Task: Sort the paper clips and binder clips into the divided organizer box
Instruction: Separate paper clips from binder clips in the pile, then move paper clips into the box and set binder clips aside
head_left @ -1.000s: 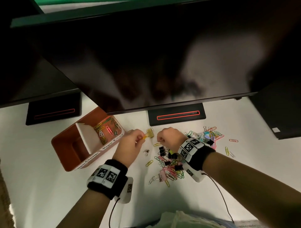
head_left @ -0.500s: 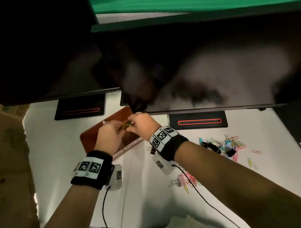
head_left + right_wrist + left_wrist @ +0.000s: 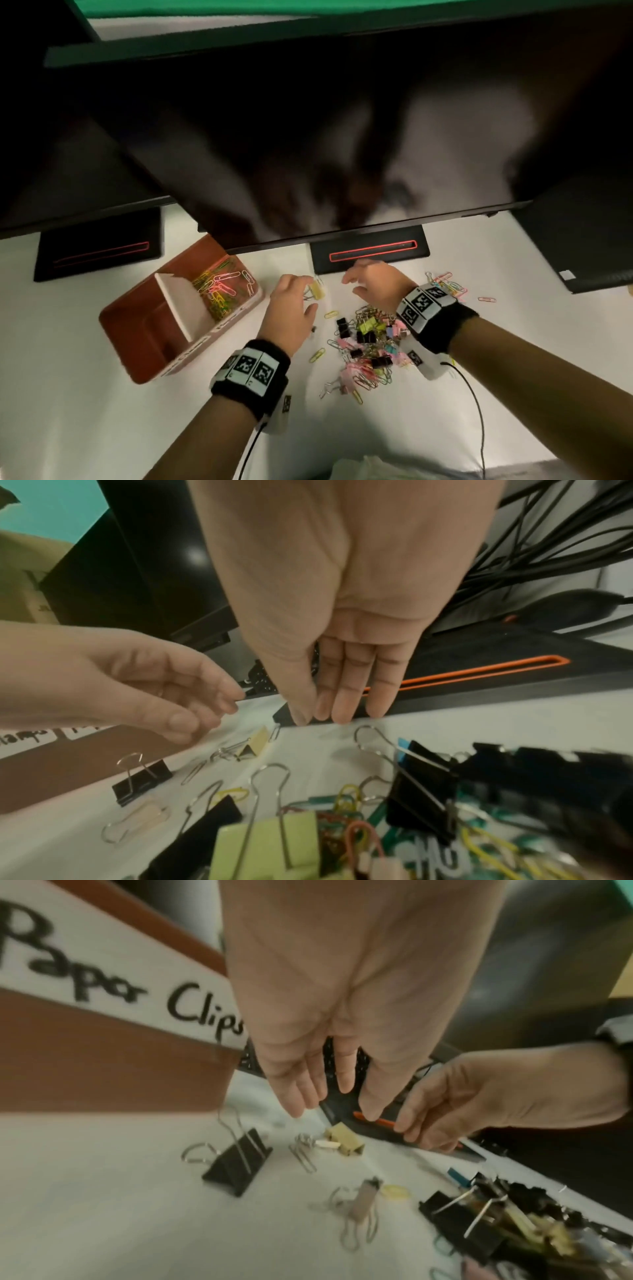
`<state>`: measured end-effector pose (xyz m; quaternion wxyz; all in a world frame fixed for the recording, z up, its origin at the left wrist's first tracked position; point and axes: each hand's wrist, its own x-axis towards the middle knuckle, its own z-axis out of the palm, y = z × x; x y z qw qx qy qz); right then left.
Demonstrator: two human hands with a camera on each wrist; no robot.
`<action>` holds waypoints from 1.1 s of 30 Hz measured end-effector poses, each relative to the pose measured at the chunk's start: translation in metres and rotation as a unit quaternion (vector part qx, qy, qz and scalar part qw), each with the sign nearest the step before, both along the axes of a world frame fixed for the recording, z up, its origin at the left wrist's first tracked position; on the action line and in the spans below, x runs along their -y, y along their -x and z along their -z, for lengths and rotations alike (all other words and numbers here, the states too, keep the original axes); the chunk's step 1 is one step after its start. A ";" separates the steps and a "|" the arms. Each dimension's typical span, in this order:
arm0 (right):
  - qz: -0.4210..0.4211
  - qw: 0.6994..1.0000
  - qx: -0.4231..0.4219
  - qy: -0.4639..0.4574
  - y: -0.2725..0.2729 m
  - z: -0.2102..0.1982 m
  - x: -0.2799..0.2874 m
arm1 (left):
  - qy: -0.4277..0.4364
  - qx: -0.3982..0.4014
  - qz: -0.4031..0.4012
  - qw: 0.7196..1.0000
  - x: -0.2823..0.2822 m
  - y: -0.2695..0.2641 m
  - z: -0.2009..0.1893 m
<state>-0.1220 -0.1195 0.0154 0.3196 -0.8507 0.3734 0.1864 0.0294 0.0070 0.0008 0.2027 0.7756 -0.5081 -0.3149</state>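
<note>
The brown divided organizer box stands at the left; its far compartment holds several coloured paper clips, and its wall bears the label "Paper Clips". A mixed pile of binder clips and paper clips lies under my right wrist. A yellow binder clip lies on the table between my hands. My left hand hovers just above it, fingers relaxed, holding nothing. My right hand hovers beside it with straight fingers, also empty.
A large dark monitor overhangs the back of the white table; its black stand base sits just beyond my right hand. A black binder clip and loose paper clips lie near my left hand. Wrist cables trail toward me.
Both hands have come back from over the box to the table right of it. The yellow binder clip that my left hand pinched a second ago now lies loose on the table.
</note>
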 end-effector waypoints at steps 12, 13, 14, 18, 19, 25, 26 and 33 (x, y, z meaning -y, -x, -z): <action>-0.139 0.990 -0.036 -0.002 -0.031 0.011 -0.006 | -0.010 0.045 -0.064 0.997 0.025 -0.010 0.016; -0.150 0.988 -0.044 0.002 -0.031 0.011 -0.006 | -0.009 0.048 -0.071 0.996 0.026 -0.012 0.014; -0.159 0.986 -0.050 0.003 -0.031 0.012 -0.007 | -0.009 0.051 -0.075 0.996 0.026 -0.014 0.012; -0.162 0.986 -0.042 -0.009 -0.020 0.013 -0.010 | 0.001 0.074 -0.049 0.996 0.017 -0.016 0.004; -0.158 0.987 -0.033 -0.012 -0.017 0.012 -0.010 | 0.000 0.081 -0.029 0.996 0.012 -0.016 0.003; -0.125 0.992 -0.006 -0.027 -0.026 0.013 -0.012 | -0.066 0.130 0.115 0.983 0.001 -0.016 0.015; -0.127 0.991 -0.016 -0.027 -0.029 0.014 -0.014 | -0.076 0.130 0.127 0.980 0.003 -0.017 0.017; -0.091 0.995 -0.028 -0.031 -0.042 0.023 -0.022 | -0.065 0.079 0.107 0.989 0.012 -0.018 0.023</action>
